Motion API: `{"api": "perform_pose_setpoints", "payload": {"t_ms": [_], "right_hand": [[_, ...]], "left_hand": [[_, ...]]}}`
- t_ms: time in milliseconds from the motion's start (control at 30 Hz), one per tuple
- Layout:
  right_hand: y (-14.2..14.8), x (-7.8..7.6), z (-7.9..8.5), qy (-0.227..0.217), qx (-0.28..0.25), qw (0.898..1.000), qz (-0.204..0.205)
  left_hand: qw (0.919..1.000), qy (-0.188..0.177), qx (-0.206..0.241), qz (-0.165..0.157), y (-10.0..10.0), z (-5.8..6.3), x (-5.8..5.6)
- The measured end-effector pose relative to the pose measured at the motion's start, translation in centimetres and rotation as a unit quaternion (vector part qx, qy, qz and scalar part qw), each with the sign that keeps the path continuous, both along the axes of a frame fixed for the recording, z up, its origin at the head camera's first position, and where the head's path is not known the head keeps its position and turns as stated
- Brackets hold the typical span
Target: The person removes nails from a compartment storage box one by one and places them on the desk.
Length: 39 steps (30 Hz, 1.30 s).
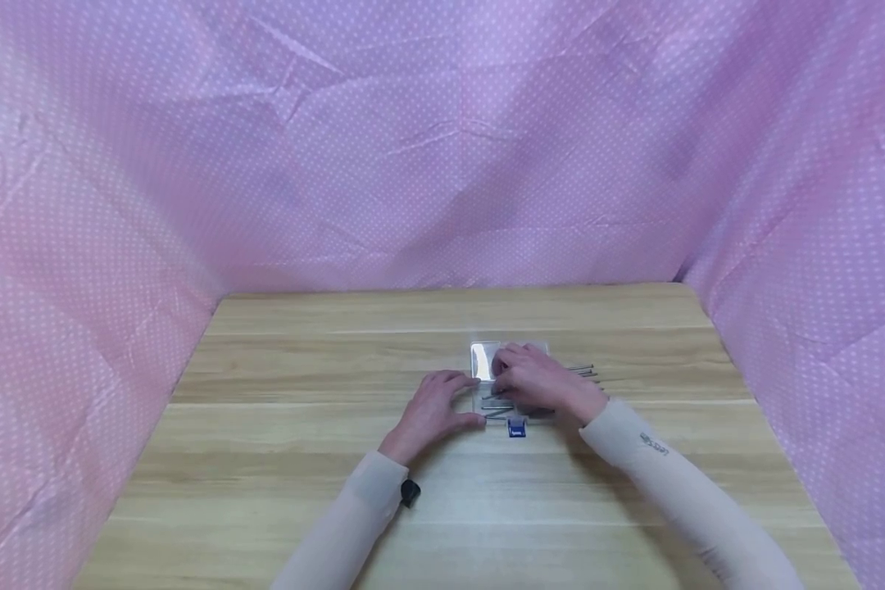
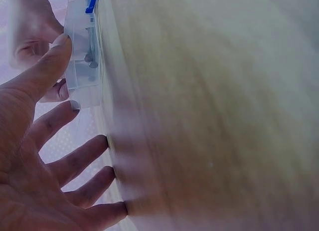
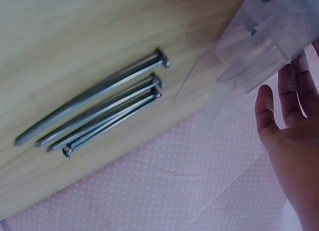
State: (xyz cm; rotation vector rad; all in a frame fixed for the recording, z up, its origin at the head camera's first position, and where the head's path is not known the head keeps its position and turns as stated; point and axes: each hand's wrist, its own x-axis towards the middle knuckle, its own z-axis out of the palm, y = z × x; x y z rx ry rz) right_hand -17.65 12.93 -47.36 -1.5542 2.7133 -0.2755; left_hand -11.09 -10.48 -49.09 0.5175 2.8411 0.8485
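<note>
Clear box [image 2: 79, 56] — hands [image 1: 431, 410] [image 1: 534, 379] at it; nails [image 3: 124, 76] inside and beside.

Curtained-off work spot; can't tell what kind of room it's in. Pink dotted cloth [image 1: 442, 147] hangs behind and along both sides of a wood-grain table [image 1: 229, 459].

Your clear plastic box [image 2: 87, 96] sits flat on the desk [image 1: 339, 328], its transparent lid [image 1: 482, 360] open on the far side, its blue latch [image 1: 516, 429] towards you. Grey metal nails [image 1: 497, 407] lie inside; loose nails [image 3: 102, 109] lie side by side to its right.
</note>
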Motion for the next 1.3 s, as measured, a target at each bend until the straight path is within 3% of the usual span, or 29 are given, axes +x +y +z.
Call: {"api": "perform_pose_setpoints", "payload": {"t_ms": [567, 867, 1167, 1300], "right_hand": [[0.0, 0.3, -0.3, -0.002, 0.009, 1.0, -0.006], [1.5, 0.7, 0.8, -0.006, -0.029, 0.999, -0.026], [2.7, 1.4, 0.7, 0.048, -0.001, 0.997, -0.062], [2.7, 1.5, 0.4, 0.05, 0.003, 0.996, -0.078]], "left_hand": [[0.9997, -0.01, -0.022, 0.005, 0.5, 0.3, 0.1], [0.9997, -0.012, -0.019, 0.009, 0.5, 0.4, 0.1], [0.9995, -0.017, -0.021, 0.014, 0.6, 0.4, 0.2], [0.9995, -0.013, -0.023, 0.015, 0.7, 0.3, 0.1]]}}
